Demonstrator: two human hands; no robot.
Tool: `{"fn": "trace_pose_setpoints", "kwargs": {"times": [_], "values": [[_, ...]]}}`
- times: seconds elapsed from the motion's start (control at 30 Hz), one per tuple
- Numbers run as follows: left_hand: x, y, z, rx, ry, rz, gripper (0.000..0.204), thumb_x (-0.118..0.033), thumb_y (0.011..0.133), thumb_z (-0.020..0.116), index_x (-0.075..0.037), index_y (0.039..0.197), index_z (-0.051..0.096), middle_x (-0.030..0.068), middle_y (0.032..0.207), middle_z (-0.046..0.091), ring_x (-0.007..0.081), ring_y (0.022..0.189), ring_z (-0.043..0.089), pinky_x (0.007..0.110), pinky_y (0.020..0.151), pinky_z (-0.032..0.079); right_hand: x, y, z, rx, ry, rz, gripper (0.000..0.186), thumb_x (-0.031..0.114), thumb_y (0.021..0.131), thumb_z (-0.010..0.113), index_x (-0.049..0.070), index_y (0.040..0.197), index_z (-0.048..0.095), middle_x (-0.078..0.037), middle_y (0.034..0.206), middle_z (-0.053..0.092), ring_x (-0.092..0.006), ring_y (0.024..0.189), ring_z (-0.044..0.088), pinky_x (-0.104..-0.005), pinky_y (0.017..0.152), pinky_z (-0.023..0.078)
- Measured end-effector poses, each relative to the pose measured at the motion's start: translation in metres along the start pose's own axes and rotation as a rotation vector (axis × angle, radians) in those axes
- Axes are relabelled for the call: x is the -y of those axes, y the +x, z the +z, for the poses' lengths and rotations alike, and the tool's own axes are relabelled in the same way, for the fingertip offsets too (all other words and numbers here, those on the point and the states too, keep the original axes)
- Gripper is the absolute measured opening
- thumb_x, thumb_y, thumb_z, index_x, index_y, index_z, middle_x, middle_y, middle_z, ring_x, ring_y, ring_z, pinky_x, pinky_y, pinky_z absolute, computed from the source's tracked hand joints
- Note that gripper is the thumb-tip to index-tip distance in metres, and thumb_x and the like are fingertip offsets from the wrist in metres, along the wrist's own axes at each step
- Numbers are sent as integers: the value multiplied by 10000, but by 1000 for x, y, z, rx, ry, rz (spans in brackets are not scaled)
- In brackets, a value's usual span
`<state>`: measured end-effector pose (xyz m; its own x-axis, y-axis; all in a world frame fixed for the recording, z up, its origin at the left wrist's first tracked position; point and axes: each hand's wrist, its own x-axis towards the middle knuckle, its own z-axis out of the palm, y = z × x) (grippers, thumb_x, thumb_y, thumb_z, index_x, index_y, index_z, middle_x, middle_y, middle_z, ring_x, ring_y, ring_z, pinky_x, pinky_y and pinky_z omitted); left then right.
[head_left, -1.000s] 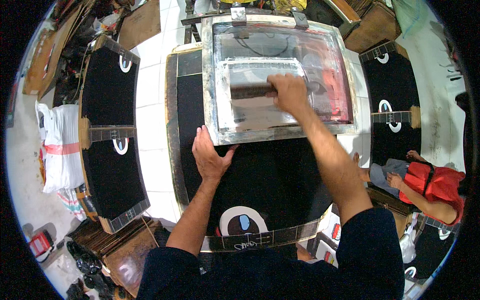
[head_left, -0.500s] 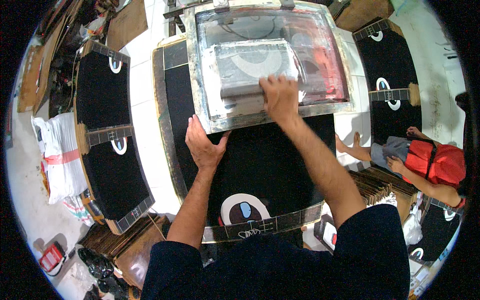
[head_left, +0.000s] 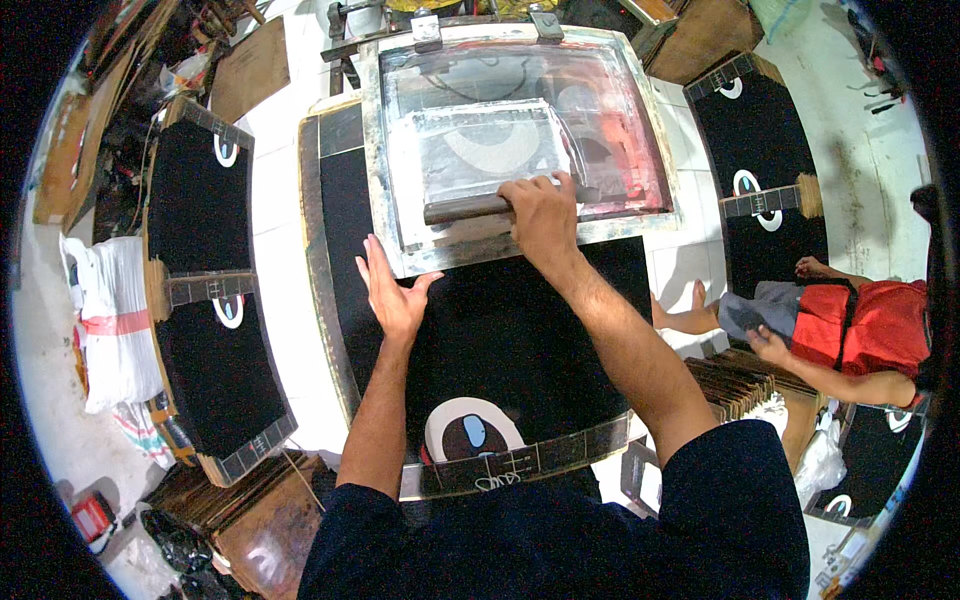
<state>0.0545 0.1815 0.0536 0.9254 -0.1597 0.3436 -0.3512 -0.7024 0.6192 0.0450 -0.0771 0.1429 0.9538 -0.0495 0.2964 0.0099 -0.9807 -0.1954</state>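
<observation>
My right hand [head_left: 545, 215] grips the long dark handle of a squeegee [head_left: 466, 208], which lies across the near part of a printing screen inside its worn frame [head_left: 378, 160]. The screen's mesh shows a pale eye-like shape [head_left: 490, 145] and red smears [head_left: 625, 150] on the right. At the frame's near left corner is my left hand [head_left: 393, 298], fingers spread and thumb out along the near edge. Beneath the screen lies a black panel [head_left: 520, 330] with a printed white, brown and blue eye [head_left: 474, 432] near me. The screen hides the panel's far part.
Black panels with similar eyes lie in a row at left [head_left: 200, 200] and another at right [head_left: 750, 130]. Metal hinge clamps [head_left: 427, 30] sit on the screen's far edge. A person in red [head_left: 870, 325] is at the right, beside stacked boards [head_left: 735, 390]. A white sack [head_left: 115, 320] stands far left.
The squeegee has come toward me, closer to the screen's near edge, with my right hand on it. My left hand stays by the corner, its fingers more spread. The view has shifted slightly.
</observation>
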Motion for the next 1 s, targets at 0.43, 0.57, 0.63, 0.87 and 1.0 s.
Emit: {"fn": "trace_pose_setpoints", "kwargs": {"times": [0.43,0.57,0.63,0.87,1.0], "values": [[3,-8,4,-157,-273,98,1082,-234,722,953,91,1547,334,304,1556,432,426,1413,484,473,1161,432,-15,34,-28,134,67,-83,402,164,750,846,119,1111,675,-62,1017,709,-302,981,641,-476,853,440],[2,-9,3,-130,-227,82,1087,-249,728,949,119,1536,322,328,1540,433,442,1405,487,482,1154,443,-22,29,-17,168,103,-89,335,169,782,802,131,1099,702,-74,970,720,-312,986,663,-496,855,456],[2,-10,2,-127,-202,71,1090,-257,731,948,126,1533,318,337,1533,435,447,1402,488,485,1151,446,-34,53,0,127,69,-114,354,190,779,810,138,1112,705,-78,995,727,-315,994,664,-498,867,458],[2,-10,3,-118,-193,44,1080,-278,747,942,150,1517,318,356,1518,438,456,1404,484,492,1152,445,-75,195,56,221,8,-37,466,339,812,835,196,1239,719,-114,1080,767,-306,1129,703,-563,954,503],[2,-10,2,-145,-164,135,1056,-262,759,931,141,1521,322,355,1527,428,457,1407,482,490,1154,440,-54,148,42,128,-30,6,446,304,763,854,139,1157,723,-97,1063,752,-335,1019,690,-516,866,508]]}}
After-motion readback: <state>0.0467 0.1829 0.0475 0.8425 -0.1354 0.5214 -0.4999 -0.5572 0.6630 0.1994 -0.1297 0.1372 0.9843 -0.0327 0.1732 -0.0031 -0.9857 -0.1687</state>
